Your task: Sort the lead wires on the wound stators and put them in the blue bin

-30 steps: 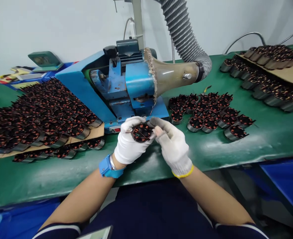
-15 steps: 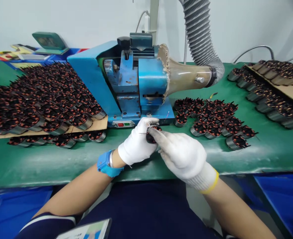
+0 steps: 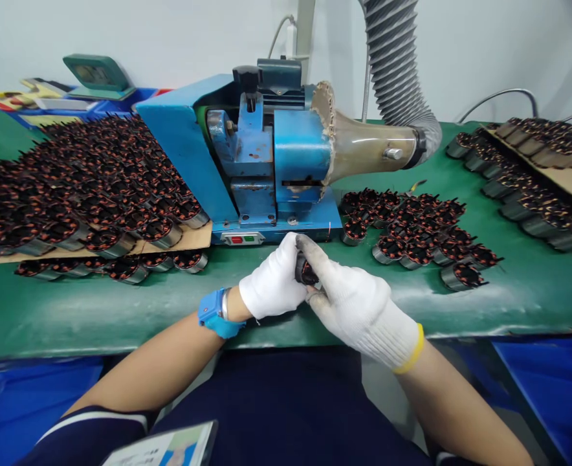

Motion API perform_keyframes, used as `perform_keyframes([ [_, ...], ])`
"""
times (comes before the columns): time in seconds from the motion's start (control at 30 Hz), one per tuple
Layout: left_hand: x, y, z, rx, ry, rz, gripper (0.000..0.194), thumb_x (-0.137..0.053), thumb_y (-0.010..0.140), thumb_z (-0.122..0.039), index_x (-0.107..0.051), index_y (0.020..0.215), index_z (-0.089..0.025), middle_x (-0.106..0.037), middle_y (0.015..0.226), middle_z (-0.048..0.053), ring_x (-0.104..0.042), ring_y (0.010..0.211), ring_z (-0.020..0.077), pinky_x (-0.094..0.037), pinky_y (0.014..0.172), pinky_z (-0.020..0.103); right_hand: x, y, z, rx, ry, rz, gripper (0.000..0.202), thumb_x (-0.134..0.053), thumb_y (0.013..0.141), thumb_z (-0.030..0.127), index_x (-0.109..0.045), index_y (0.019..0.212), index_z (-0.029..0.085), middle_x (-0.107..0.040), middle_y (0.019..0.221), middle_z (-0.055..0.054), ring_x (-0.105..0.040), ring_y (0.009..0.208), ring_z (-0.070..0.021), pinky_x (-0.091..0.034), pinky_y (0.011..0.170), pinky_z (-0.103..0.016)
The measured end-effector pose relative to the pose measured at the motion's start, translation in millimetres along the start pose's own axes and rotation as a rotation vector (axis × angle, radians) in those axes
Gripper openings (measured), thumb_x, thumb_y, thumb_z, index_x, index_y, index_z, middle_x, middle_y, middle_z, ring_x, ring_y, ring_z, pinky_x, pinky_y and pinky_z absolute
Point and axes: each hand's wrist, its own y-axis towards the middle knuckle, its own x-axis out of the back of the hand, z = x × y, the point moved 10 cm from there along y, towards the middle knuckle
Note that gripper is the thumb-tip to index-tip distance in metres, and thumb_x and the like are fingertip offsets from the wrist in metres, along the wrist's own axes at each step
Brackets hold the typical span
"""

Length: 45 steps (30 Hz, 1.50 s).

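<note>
Both hands wear white gloves and meet in front of the blue machine (image 3: 300, 152), around one round stator (image 3: 307, 269) with a black and copper-coloured inside. My left hand (image 3: 276, 278) wraps the stator from the left. From the right, my right hand (image 3: 351, 291) has its greyish fingertips on the stator's rim, at the top and lower right. The gloves hide much of the stator. Nearest to the hands on the table is a group of similar stators (image 3: 417, 226) at the right.
Many stators (image 3: 96, 175) stand on cardboard (image 3: 189, 243) at the left, more below it. Another stack (image 3: 533, 194) is at the far right. A clear funnel (image 3: 363, 147) and grey hose (image 3: 395, 65) extend from the machine. Blue bins (image 3: 548, 388) show below the green table (image 3: 145, 310).
My right fingers have shifted from across the stator's opening to its rim, exposing more of the dark inside. The stator has turned in my hands. The view has shifted slightly.
</note>
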Motion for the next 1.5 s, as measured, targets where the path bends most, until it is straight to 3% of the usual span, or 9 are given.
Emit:
perform_keyframes([
  [0.13, 4.4, -2, -9, -0.144, 0.029, -0.071, 0.059, -0.062, 0.065, -0.011, -0.032, 0.115, -0.022, -0.047, 0.103, 0.004, -0.054, 0.092, 0.0182, -0.05, 0.085, 0.037, 3, -5, -4, -0.058, 0.14, -0.092, 0.078, -0.051, 0.083, 0.022, -0.016, 0.152, 0.024, -0.066, 0.121, -0.005, -0.067, 0.077, -0.0183, -0.05, 0.065, -0.028],
  [0.27, 9.4, -3, -16, -0.255, 0.06, -0.135, 0.059, -0.061, 0.064, -0.008, -0.034, 0.113, -0.023, -0.046, 0.104, 0.004, -0.054, 0.095, 0.0185, -0.049, 0.086, 0.036, 1, -15, -12, -0.071, 0.325, -0.096, 0.079, -0.051, 0.078, 0.015, -0.021, 0.151, 0.023, -0.07, 0.098, -0.002, -0.067, 0.072, -0.0171, -0.053, 0.064, -0.027],
  [0.43, 14.9, 0, -4, -0.1, 0.021, -0.162, 0.056, -0.063, 0.061, -0.009, -0.038, 0.109, -0.023, -0.053, 0.1, 0.004, -0.059, 0.092, 0.0188, -0.049, 0.085, 0.034, 18, -24, -25, 0.033, 0.417, -0.217, 0.079, -0.053, 0.078, 0.013, -0.02, 0.15, 0.024, -0.069, 0.095, -0.002, -0.066, 0.072, -0.0162, -0.054, 0.064, -0.027],
  [0.67, 8.6, 2, -1, 0.018, -0.043, -0.068, 0.05, -0.067, 0.06, -0.016, -0.042, 0.103, -0.022, -0.058, 0.094, 0.004, -0.061, 0.083, 0.0192, -0.051, 0.076, 0.035, 17, -15, 0, 0.291, 0.076, -0.217, 0.064, -0.046, 0.085, 0.01, -0.029, 0.146, 0.022, -0.07, 0.104, -0.006, -0.066, 0.078, -0.0213, -0.052, 0.066, -0.032],
  [0.8, 6.6, 0, -7, -0.029, -0.051, -0.068, 0.051, -0.066, 0.06, -0.013, -0.041, 0.104, -0.022, -0.057, 0.094, 0.003, -0.06, 0.081, 0.0174, -0.052, 0.074, 0.033, 17, -15, -6, 0.223, 0.161, -0.229, 0.07, -0.049, 0.082, 0.011, -0.028, 0.148, 0.021, -0.067, 0.084, -0.003, -0.064, 0.071, -0.02, -0.052, 0.063, -0.031],
  [0.97, 16.4, -3, -18, -0.186, -0.067, -0.175, 0.055, -0.064, 0.061, -0.009, -0.037, 0.107, -0.025, -0.052, 0.095, 0.002, -0.058, 0.086, 0.0169, -0.051, 0.081, 0.034, 0, -23, -37, -0.135, 0.66, -0.304, 0.075, -0.061, 0.08, 0.023, -0.029, 0.148, 0.024, -0.068, 0.097, -0.002, -0.067, 0.083, -0.0171, -0.056, 0.079, -0.032],
  [1.1, 20.6, -8, -31, -0.342, -0.107, -0.23, 0.056, -0.065, 0.061, -0.008, -0.038, 0.106, -0.025, -0.047, 0.101, 0.003, -0.054, 0.097, 0.0189, -0.048, 0.089, 0.037, -21, -26, -39, -0.184, 1.013, -0.382, 0.066, -0.058, 0.084, 0.02, -0.033, 0.146, 0.023, -0.063, 0.083, 0.002, -0.064, 0.074, -0.0125, -0.056, 0.075, -0.028],
  [1.33, 6.0, -6, -9, 0.032, -0.389, -0.203, 0.049, -0.072, 0.061, -0.019, -0.04, 0.097, -0.023, -0.054, 0.097, 0.004, -0.058, 0.085, 0.0163, -0.051, 0.078, 0.033, 20, -43, 1, 0.225, 0.7, -0.468, 0.059, -0.059, 0.081, 0.012, -0.045, 0.136, 0.029, -0.065, 0.079, 0.002, -0.063, 0.071, -0.0145, -0.056, 0.073, -0.031],
  [1.5, 2.2, -4, 1, 0.203, -0.531, -0.165, 0.05, -0.069, 0.06, -0.017, -0.038, 0.099, -0.022, -0.052, 0.098, 0.003, -0.06, 0.079, 0.0142, -0.052, 0.078, 0.034, 30, -57, -14, 0.197, 0.668, -0.552, 0.066, -0.057, 0.081, 0.012, -0.037, 0.142, 0.031, -0.064, 0.081, 0.0, -0.067, 0.085, -0.0191, -0.058, 0.077, -0.036],
])
